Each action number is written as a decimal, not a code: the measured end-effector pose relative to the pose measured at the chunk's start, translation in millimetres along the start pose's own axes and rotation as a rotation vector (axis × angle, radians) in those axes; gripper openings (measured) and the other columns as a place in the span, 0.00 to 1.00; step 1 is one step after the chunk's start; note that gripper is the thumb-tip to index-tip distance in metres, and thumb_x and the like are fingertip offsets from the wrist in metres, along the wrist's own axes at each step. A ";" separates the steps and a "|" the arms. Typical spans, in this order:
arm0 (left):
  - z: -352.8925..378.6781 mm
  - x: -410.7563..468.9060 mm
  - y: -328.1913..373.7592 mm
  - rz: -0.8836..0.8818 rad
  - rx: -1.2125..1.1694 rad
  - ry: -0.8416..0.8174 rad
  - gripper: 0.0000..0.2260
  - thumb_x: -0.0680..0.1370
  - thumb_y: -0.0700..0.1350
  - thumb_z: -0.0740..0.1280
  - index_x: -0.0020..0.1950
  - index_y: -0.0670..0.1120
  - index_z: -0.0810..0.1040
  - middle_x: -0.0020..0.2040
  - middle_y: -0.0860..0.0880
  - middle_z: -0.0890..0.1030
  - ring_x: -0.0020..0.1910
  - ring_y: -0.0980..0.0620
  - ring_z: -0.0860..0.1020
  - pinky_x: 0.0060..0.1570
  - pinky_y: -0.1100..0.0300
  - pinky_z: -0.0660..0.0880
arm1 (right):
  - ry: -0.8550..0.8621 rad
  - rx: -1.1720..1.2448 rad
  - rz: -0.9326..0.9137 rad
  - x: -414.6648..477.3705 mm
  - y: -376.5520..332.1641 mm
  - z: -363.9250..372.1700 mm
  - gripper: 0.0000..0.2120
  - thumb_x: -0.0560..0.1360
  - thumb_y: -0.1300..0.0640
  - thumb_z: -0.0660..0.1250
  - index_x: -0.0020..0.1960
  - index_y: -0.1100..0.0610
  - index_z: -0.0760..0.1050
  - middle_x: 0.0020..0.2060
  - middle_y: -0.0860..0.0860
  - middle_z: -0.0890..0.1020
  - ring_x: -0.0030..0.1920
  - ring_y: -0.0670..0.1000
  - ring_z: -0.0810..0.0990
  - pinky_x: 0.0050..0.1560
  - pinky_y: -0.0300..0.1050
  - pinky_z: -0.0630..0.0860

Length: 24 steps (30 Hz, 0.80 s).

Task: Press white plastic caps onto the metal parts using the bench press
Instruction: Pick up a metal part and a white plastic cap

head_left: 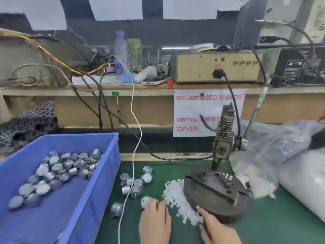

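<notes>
Figure: tabletop (263,226) under a green mat, as an onlooker beside the person sees it; 12 o'clock lies away from the person.

The press (224,138) stands upright right of centre, with a coil spring on its column, on a round dark base (216,199). The caps (175,194) form a loose white heap on the mat and touch the base at its 9 o'clock. A few more lie on the base at 1 o'clock, and others spill from a clear bag (274,145) at 3 o'clock of the press.

The parts (134,184), small metal cylinders, lie scattered on the mat at 9 o'clock of the heap. Many more lie in a blue bin (107,176) further toward 9 o'clock. A white cable (136,134) runs from the shelf (140,88) at 12 o'clock down across the loose parts. A notice (190,110) hangs behind the press.

The left hand (154,221) lies palm down at 6 o'clock of the loose parts. Its grip is apart, the fingers nearly straight, the tips just beside one part and the heap's near end.

The right hand (219,229) is at 7 o'clock of the base, one finger stretched to the caps at the rim. Whether its grip clamps a cap cannot be told.
</notes>
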<state>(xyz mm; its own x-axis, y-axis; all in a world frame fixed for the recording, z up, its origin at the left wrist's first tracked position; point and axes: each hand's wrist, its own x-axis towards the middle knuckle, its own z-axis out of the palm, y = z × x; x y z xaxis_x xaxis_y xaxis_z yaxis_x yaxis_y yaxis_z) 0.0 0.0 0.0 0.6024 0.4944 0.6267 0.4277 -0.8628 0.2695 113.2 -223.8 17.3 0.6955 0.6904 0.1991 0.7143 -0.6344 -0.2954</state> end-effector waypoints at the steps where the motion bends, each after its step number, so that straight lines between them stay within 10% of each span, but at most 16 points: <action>1: -3.8 1.8 -0.5 -0.005 -0.066 -0.007 0.18 0.49 0.41 0.81 0.36 0.48 0.83 0.34 0.48 0.77 0.31 0.51 0.74 0.26 0.64 0.72 | -0.006 -0.037 -0.002 5.8 -32.8 9.2 0.28 0.68 0.44 0.71 0.67 0.42 0.68 0.58 0.36 0.77 0.47 0.32 0.78 0.47 0.25 0.70; 4: -11.8 0.8 -0.9 -0.152 -0.060 0.007 0.24 0.51 0.37 0.81 0.45 0.46 0.83 0.42 0.44 0.79 0.37 0.43 0.79 0.35 0.50 0.76 | 0.166 0.013 -0.115 7.8 -70.5 21.4 0.29 0.49 0.52 0.83 0.50 0.49 0.82 0.38 0.40 0.84 0.27 0.38 0.78 0.25 0.30 0.71; 7: -11.6 -3.0 -1.1 -0.310 -0.132 0.012 0.27 0.61 0.38 0.78 0.60 0.45 0.78 0.52 0.40 0.77 0.48 0.38 0.77 0.47 0.45 0.74 | 0.165 0.106 -0.110 7.7 -75.1 17.8 0.20 0.75 0.53 0.65 0.66 0.45 0.69 0.53 0.41 0.80 0.47 0.46 0.81 0.45 0.39 0.75; 10: -9.6 -4.7 -7.0 -0.434 -0.148 -0.123 0.26 0.74 0.45 0.69 0.71 0.51 0.65 0.61 0.47 0.70 0.58 0.46 0.70 0.57 0.53 0.64 | 0.198 0.169 -0.124 13.4 -90.0 32.1 0.18 0.80 0.51 0.54 0.69 0.42 0.61 0.58 0.39 0.76 0.54 0.46 0.77 0.53 0.39 0.69; 15: -6.8 -3.8 -14.4 -0.470 -0.165 -0.152 0.21 0.78 0.47 0.63 0.70 0.54 0.63 0.63 0.53 0.68 0.60 0.52 0.68 0.55 0.60 0.63 | 0.174 0.161 -0.150 36.2 -108.7 48.4 0.17 0.80 0.50 0.52 0.68 0.41 0.62 0.56 0.39 0.76 0.54 0.44 0.75 0.53 0.39 0.68; 20: 1.6 2.7 -16.8 -0.418 -0.120 -0.180 0.17 0.80 0.49 0.58 0.68 0.57 0.61 0.64 0.58 0.68 0.58 0.54 0.67 0.54 0.62 0.61 | 0.158 0.051 -0.354 44.5 -125.9 55.4 0.19 0.60 0.39 0.73 0.49 0.43 0.79 0.33 0.37 0.76 0.29 0.34 0.74 0.26 0.28 0.66; 24: 5.3 8.6 -21.6 -0.445 -0.158 -0.174 0.14 0.80 0.52 0.57 0.66 0.54 0.65 0.59 0.54 0.72 0.56 0.52 0.68 0.52 0.60 0.62 | -0.015 -0.007 -0.405 53.1 -129.0 64.0 0.13 0.73 0.45 0.63 0.55 0.48 0.76 0.47 0.46 0.75 0.46 0.45 0.76 0.38 0.40 0.70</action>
<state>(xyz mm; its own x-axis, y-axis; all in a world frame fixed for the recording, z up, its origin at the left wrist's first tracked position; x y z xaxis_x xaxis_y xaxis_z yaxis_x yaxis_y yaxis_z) -0.5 23.5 -4.3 0.4938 0.8169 0.2980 0.5694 -0.5628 0.5992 53.0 -83.1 6.2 0.3569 0.8897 0.2847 0.9307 -0.3126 -0.1899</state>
